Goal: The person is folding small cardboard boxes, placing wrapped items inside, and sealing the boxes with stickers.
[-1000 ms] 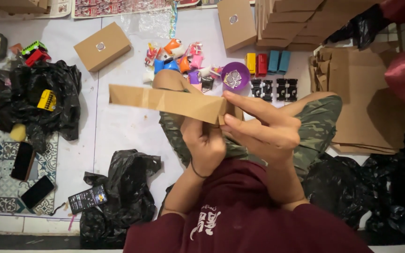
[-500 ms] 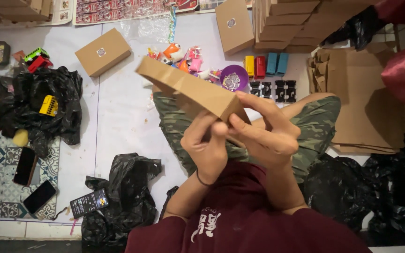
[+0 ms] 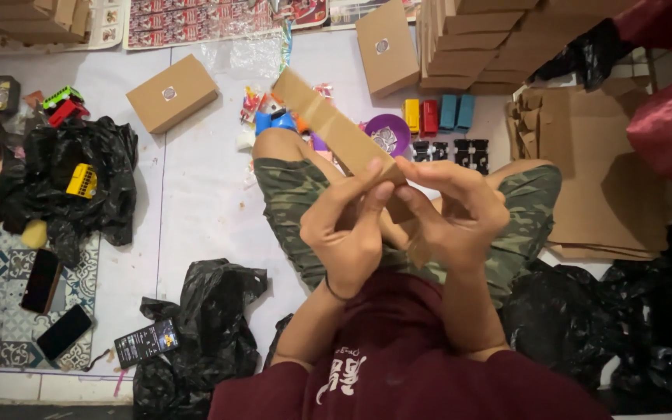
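Both hands pinch the near end of the cardboard box (image 3: 336, 128), left hand (image 3: 348, 233) at 7 o'clock, right hand (image 3: 460, 214) at 5, so I'd squeeze each fold flat before tucking.

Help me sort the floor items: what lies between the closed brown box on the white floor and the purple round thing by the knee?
In the head view, between the closed brown box and the purple round thing lies a cluster of small colourful toys, with the raised cardboard piece crossing above them.

- Both hands, left hand (image 3: 348, 233) and right hand (image 3: 460, 214), grip a cardboard box (image 3: 336, 128).
- Toy cars (image 3: 437, 115) lie beyond the grip.
- A closed box (image 3: 171, 93) lies far left.
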